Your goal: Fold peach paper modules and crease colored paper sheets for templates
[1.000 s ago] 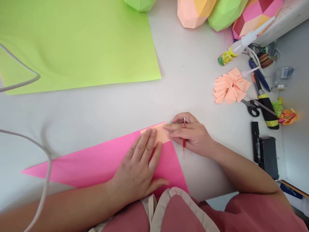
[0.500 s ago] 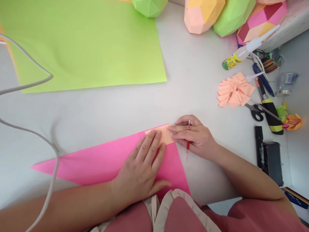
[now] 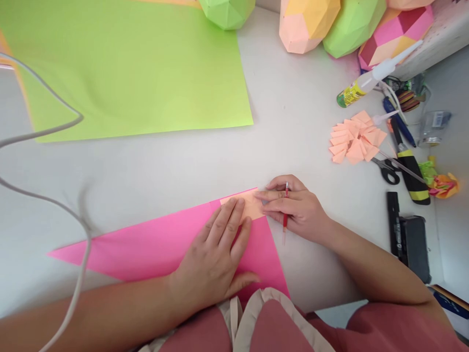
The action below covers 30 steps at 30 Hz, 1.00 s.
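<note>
The card [image 3: 253, 207] hasn't shifted, steady on the pink sheet [image 3: 146, 237] under my flat left hand [image 3: 212, 256]. My right hand [image 3: 298, 210] holds a pen [image 3: 285, 221], fingertips seemingly touching the card.

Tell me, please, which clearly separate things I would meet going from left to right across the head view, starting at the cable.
White cable, left hand, right hand, peach folded paper pieces, black-and-yellow tool, crumpled orange paper.
</note>
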### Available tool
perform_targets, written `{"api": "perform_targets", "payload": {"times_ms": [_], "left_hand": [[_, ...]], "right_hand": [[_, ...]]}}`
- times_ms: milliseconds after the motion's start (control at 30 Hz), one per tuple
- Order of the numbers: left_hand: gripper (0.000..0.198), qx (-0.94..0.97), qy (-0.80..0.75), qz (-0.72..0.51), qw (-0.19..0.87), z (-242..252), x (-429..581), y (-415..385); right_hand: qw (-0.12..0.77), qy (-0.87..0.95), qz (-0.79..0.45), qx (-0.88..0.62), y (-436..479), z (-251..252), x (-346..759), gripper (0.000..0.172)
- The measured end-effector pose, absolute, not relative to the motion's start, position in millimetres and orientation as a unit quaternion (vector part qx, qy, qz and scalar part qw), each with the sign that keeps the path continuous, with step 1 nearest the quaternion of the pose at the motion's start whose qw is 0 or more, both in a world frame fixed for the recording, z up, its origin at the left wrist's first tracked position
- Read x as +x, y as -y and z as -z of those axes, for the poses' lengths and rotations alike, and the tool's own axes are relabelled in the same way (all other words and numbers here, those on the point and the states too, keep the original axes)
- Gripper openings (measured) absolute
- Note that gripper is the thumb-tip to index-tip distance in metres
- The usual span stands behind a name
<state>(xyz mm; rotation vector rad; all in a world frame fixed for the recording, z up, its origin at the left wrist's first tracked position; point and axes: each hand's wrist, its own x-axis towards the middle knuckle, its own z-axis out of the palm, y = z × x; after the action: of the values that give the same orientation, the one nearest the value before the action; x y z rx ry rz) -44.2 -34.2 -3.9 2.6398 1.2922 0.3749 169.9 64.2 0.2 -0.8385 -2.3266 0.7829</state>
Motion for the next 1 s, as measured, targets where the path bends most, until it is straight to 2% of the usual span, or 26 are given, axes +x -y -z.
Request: {"api": "perform_targets", "payload": {"times_ms": [1000], "left_hand": [[0.076, 0.889, -0.433, -0.121, 0.086, 3.2, -44.2, 34.7]], "right_hand": [[0.278, 0.863, -0.292, -0.303, -64.2, -0.2, 169.6, 0.015]]}}
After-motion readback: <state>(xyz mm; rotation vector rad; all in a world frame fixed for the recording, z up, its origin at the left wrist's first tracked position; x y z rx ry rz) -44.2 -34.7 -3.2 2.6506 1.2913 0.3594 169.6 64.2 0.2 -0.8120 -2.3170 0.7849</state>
